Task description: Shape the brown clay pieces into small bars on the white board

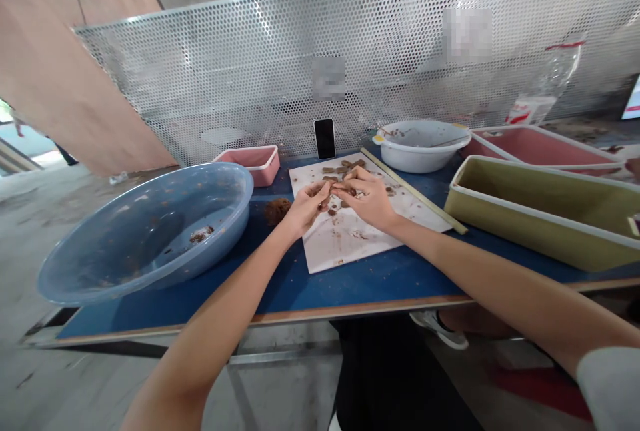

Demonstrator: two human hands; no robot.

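Both hands meet over a white board smeared with brown. My left hand is closed, its thumb and fingers pinching one end of a small brown piece. From the other side my right hand pinches the same piece; its kind is unclear, and fingers hide most of it. Just beyond the hands lie several flat brown strips on the board. Smaller brown bits and dark spots are scattered around them. Left of the board, near my left hand, sits a rough brown lump.
A large blue basin overhangs the table's left side, with a pink bin behind it. A phone leans on the perforated metal screen. A pale stick edges the board. White basin, olive planter and plastic bottle stand right.
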